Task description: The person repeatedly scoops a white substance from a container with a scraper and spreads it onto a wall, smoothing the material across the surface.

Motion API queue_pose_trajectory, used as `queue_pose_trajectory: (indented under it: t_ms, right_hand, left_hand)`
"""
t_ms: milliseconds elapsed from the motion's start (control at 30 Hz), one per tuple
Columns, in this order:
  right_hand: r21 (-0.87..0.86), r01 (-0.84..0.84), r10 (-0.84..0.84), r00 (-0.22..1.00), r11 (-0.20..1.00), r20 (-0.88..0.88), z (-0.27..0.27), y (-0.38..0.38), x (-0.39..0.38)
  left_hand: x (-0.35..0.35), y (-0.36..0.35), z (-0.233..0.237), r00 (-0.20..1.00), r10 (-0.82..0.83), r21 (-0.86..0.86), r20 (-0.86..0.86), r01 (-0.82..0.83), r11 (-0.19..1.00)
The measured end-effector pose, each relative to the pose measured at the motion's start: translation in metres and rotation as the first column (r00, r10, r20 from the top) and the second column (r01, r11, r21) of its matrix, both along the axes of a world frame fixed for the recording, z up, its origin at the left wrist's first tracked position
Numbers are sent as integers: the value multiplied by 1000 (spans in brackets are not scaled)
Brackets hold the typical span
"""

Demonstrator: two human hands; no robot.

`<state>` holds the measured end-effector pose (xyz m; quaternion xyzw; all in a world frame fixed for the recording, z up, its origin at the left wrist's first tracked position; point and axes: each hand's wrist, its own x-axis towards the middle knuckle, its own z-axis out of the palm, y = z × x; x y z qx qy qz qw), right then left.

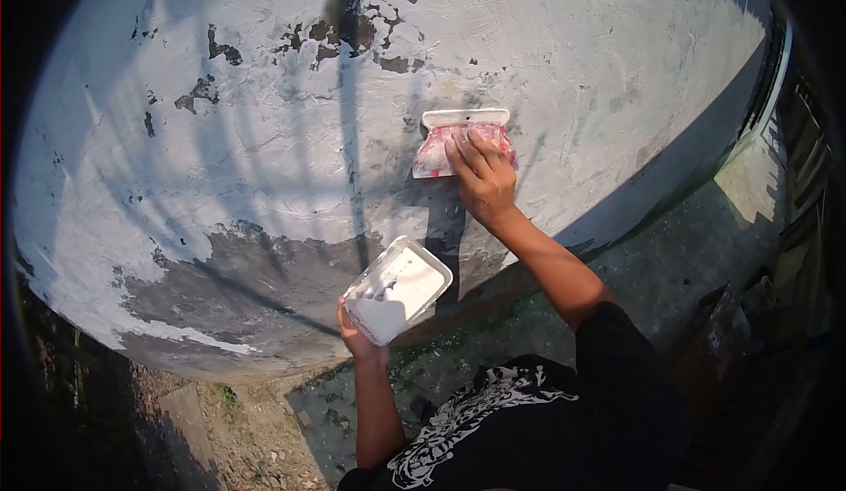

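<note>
My right hand [485,176] grips a wide scraper [434,153] with a white upper edge and a red, white-smeared body. The scraper lies against a rough wall [264,130] coated unevenly in white. Lower down, my left hand [359,332] holds a white rectangular tray [388,328] by its lower left side, the fingers partly hidden by it. White paste [410,284] covers the tray's inside. The tray is tilted and stands apart from the scraper.
Dark bare patches mark the wall's top, and a larger grey area [238,284] spans its lower part. Shadows cross the wall. Below are a greenish ground strip [661,253], dirt with stones [242,429], and dim items at the right [731,315].
</note>
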<state>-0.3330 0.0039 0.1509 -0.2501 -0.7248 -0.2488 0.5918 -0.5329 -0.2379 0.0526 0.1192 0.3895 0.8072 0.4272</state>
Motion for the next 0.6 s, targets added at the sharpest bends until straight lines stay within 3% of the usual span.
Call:
queue_pose_trajectory:
  t_ms: [67, 133, 167, 200, 267, 333, 433, 467, 567, 600]
  right_hand:
    - [-5, -19, 19, 999, 1000, 47, -22, -13, -6]
    - [-121, -154, 162, 985, 981, 60, -17, -30, -1]
    - [-84, -183, 182, 983, 979, -23, -8, -32, 4]
    - [-84, -183, 182, 983, 980, -22, 3, -31, 6]
    - [37, -34, 41, 979, 999, -200, 20, -25, 9]
    - [-47, -42, 33, 986, 998, -165, 7, -17, 1]
    - [-55, -160, 167, 972, 986, 168, -8, -36, -11]
    - [-92, -230, 242, 956, 969, 167, -12, -39, -16]
    - [-45, -204, 206, 978, 978, 40, 34, -49, -9]
    - [-27, -123, 122, 991, 992, -48, 50, -45, -7]
  left_hand:
    - [-3, -2, 1, 1000, 16, -24, 1, -15, 1000]
    - [-4, -2, 0, 999, 38, -11, 36, -37, 999]
    - [-4, -3, 0, 999, 37, -12, 38, -37, 999]
    - [-4, -3, 0, 999, 30, -23, 42, -29, 999]
    - [-4, -4, 1, 998, 25, -38, 49, -23, 999]
    - [-1, -6, 3, 998, 6, -44, 55, -3, 999]
    - [0, -8, 8, 999, 8, -47, 38, -6, 999]
    - [0, -8, 7, 999, 8, -42, 38, -7, 999]
    - [-4, -13, 5, 999, -24, -56, 32, 26, 998]
    - [-4, -13, 4, 999, -25, -60, 29, 27, 998]
